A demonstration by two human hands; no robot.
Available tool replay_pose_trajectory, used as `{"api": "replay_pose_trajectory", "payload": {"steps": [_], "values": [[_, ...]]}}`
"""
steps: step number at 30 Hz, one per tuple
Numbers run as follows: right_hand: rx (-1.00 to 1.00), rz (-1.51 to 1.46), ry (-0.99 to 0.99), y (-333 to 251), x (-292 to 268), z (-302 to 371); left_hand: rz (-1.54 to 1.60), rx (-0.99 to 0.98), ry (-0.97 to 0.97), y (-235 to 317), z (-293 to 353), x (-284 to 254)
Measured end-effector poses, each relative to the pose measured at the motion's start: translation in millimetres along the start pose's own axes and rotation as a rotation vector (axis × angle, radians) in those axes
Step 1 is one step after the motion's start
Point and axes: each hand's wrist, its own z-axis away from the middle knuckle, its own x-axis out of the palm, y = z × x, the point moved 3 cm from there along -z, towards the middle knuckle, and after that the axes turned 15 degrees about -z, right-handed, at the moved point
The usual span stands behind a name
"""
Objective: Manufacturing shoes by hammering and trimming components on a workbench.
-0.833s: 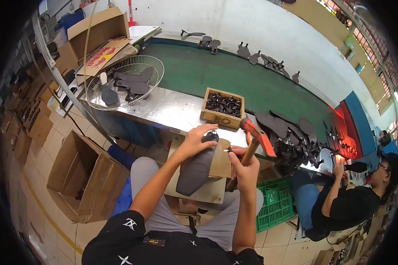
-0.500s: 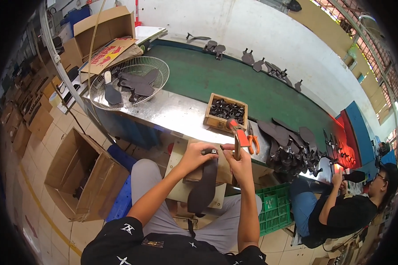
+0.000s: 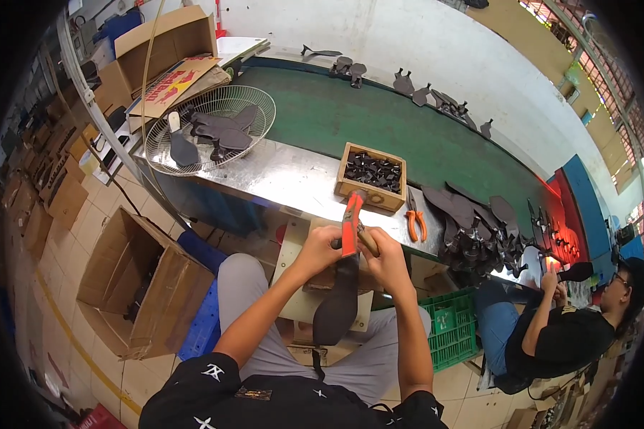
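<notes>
Above my lap, a dark shoe sole (image 3: 336, 312) hangs with its wide toe end toward me. My left hand (image 3: 319, 252) is closed around its heel end, over a cream-coloured board (image 3: 287, 307). In my closed right hand (image 3: 388, 263) is the wooden handle of a hammer, whose red head (image 3: 350, 227) is over the heel end and hides it from view. Just beyond stands a wooden box (image 3: 347, 190) of small black pieces. Orange-handled pliers (image 3: 416, 223) lie to its right on the metal bench edge.
A wire basket (image 3: 270, 136) with dark soles sits at the left on the bench. More soles with heels (image 3: 472, 222) are heaped at the right, above a green crate (image 3: 447, 322). A cardboard box (image 3: 150, 300) stands on the left floor. At the right, a co-worker (image 3: 572, 329) handles a sole.
My right hand has tilted the hammer, bringing its head leftward over the heel end. The small dark piece at my right fingertips is now out of sight. My left hand keeps its hold.
</notes>
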Motion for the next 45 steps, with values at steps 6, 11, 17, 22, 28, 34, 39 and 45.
{"api": "replay_pose_trajectory", "payload": {"steps": [6, 11, 17, 22, 28, 34, 39, 45], "values": [[-0.046, 0.030, -0.004, -7, -3, 1, 0.112, -0.085, -0.049, 0, 0, -4], [0.143, -0.254, 0.244, -21, -3, 16, 0.249, -0.215, -0.137, -14, -1, 1], [0.364, -0.469, 0.274, -54, -10, 45, 0.216, -0.161, -0.126, -14, -3, 2], [0.291, -0.364, 0.211, -70, -11, 56, 0.287, -0.203, -0.186, -16, -3, 4], [0.266, -0.295, 0.209, -53, 0, 56, 0.294, -0.148, -0.144, -2, -4, -2], [0.268, -0.320, 0.234, -55, -1, 58, 0.327, -0.197, -0.183, -4, -3, -6], [0.254, -0.354, 0.267, -64, -3, 64, 0.336, -0.239, -0.213, -12, -1, -6], [0.252, -0.269, 0.226, -68, 0, 65, 0.263, -0.176, -0.200, -15, -3, -3]]}}
